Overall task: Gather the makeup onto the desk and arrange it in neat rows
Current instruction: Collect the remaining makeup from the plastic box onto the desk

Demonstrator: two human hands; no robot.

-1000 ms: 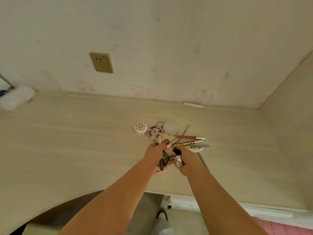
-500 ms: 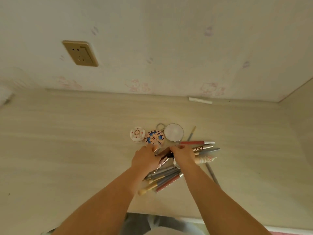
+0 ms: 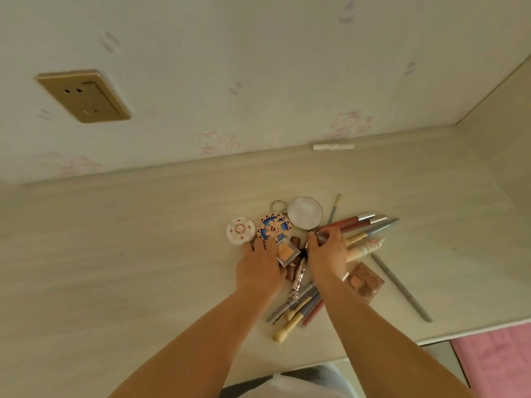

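Makeup [image 3: 298, 280] lies heaped under 2 lowered hands [image 3: 293, 261].

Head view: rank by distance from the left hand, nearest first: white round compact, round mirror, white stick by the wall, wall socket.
From the left hand:
1. White round compact, just beyond its fingertips, to the left.
2. Round mirror, beyond and to the right.
3. White stick, far right along the wall.
4. Wall socket, up on the wall, far left.

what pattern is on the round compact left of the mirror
A blue and orange floral pattern on the round compact, beside the mirror; head view.
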